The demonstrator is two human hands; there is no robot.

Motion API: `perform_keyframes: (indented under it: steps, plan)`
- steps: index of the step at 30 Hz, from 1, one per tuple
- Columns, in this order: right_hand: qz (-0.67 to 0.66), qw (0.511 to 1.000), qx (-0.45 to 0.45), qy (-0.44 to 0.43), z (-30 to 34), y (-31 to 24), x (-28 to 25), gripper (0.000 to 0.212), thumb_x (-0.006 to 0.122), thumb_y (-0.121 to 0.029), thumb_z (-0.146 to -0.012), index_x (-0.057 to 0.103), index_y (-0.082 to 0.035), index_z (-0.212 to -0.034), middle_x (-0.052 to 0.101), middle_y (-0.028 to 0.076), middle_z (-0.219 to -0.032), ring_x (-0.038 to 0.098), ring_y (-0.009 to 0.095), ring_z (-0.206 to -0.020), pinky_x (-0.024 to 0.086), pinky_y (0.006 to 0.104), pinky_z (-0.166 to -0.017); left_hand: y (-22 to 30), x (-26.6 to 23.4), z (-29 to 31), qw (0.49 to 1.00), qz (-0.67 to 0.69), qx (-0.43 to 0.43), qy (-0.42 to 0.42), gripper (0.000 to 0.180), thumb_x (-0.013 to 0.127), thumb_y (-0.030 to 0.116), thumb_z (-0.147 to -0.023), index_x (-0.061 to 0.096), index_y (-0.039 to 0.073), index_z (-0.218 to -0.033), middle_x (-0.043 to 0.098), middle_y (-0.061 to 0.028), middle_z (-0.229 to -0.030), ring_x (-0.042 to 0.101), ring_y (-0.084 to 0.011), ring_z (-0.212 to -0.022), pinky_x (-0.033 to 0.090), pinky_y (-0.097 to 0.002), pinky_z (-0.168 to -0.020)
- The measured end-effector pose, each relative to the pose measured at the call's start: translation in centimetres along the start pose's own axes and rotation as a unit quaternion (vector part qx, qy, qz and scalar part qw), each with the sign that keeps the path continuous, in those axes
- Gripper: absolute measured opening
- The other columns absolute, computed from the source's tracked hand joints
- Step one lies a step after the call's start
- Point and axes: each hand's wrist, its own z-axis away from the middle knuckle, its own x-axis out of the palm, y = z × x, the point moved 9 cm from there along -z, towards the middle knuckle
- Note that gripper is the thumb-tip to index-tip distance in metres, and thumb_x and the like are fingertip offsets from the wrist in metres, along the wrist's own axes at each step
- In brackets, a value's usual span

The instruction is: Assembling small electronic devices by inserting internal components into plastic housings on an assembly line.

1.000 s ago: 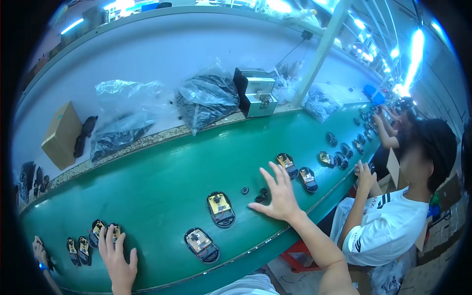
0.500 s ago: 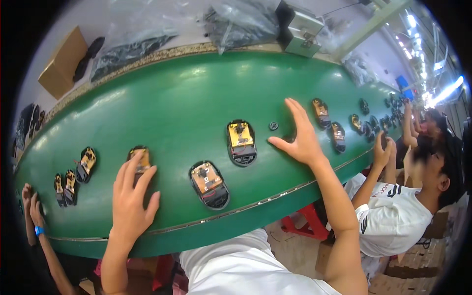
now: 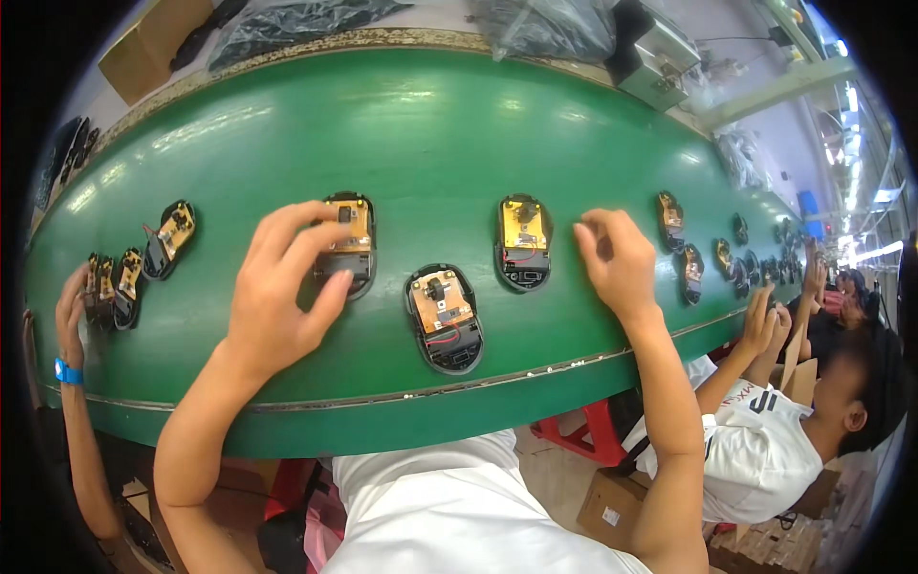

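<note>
My left hand [image 3: 287,282] curls over the left side of an opened computer mouse [image 3: 360,258]. Its fingertips lie on the circuit board, the thumb at the lower side. My right hand [image 3: 622,263] is closed, thumb and fingertips pinched together just above the green surface; whatever sits in the pinch is hidden. Between my hands lie two more opened black mice. One mouse [image 3: 524,244], with a yellow board, is left of my right hand. The other mouse [image 3: 445,320], nearer me, shows a brown board, a black wheel and red wires.
On the green work surface [image 3: 421,134], several opened mice [image 3: 170,239] lie left beside a hand with a blue wristband [image 3: 67,371]. Others [image 3: 672,225] lie right. A co-worker in white [image 3: 765,440] sits right. Plastic bags [image 3: 545,29] and a metal box [image 3: 660,67] stand behind.
My left hand has brought its mouse to the right, closer to the other two. My right hand has closed where a small round black part lay; that part no longer shows.
</note>
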Motion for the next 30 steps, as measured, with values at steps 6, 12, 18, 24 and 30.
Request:
perform_keyframes:
  steps: [6,12,18,24,30]
  plan:
    - [-0.566,0.749,0.328,-0.105,-1.9,0.1,3.7,0.030,0.057,-0.028,-0.109,0.061,-0.001,-0.122,0.049,-0.001,-0.079,0.043,0.005,-0.060,0.036,0.0210,-0.048,-0.6,0.5,-0.5,1.000,-0.006,0.015,-0.003,0.043,0.073,0.005,-0.082,0.066,0.003,-0.124,0.062,-0.0182,-0.130,0.059,-0.0396,-0.121,0.048,-0.0470,-0.105]
    - [-0.679,0.608,0.281,-0.302,-5.3,-10.5,7.8,0.035,0.052,-0.027,-0.108,0.058,-0.001,-0.130,0.058,0.003,-0.092,0.046,0.007,-0.067,0.034,0.0189,-0.046,-0.5,1.0,0.6,0.999,-0.036,0.024,-0.020,0.039,0.076,0.012,-0.083,0.070,0.008,-0.121,0.062,-0.0143,-0.132,0.058,-0.0383,-0.123,0.047,-0.0489,-0.105]
    - [-0.309,0.905,0.022,-0.290,-7.1,-14.4,9.6,0.023,0.069,-0.014,-0.098,0.069,-0.001,-0.118,0.071,0.007,-0.102,0.063,0.016,-0.069,0.052,0.0304,-0.063,-0.7,-1.3,0.4,0.996,0.066,-0.020,0.049,0.026,0.067,0.007,-0.089,0.068,-0.001,-0.114,0.069,-0.0181,-0.110,0.065,-0.0370,-0.104,0.053,-0.0435,-0.092]
    - [-0.233,0.945,-0.088,-0.212,-7.0,-15.8,9.5,0.023,0.079,-0.009,-0.087,0.079,-0.007,-0.110,0.070,0.009,-0.099,0.066,0.020,-0.074,0.054,0.0324,-0.068,-3.6,-0.9,0.4,0.993,0.077,-0.076,0.043,0.017,0.072,0.005,-0.085,0.071,0.001,-0.102,0.069,-0.0131,-0.105,0.065,-0.0318,-0.099,0.053,-0.0403,-0.089]
    - [-0.209,0.955,-0.035,-0.207,-7.1,-15.8,9.7,0.026,0.083,-0.009,-0.081,0.077,-0.006,-0.106,0.072,0.008,-0.093,0.068,0.023,-0.087,0.055,0.0346,-0.077,-3.8,0.3,0.3,0.995,0.067,-0.068,0.026,0.017,0.077,0.009,-0.080,0.070,0.004,-0.095,0.068,-0.0085,-0.103,0.062,-0.0292,-0.095,0.050,-0.0393,-0.087]
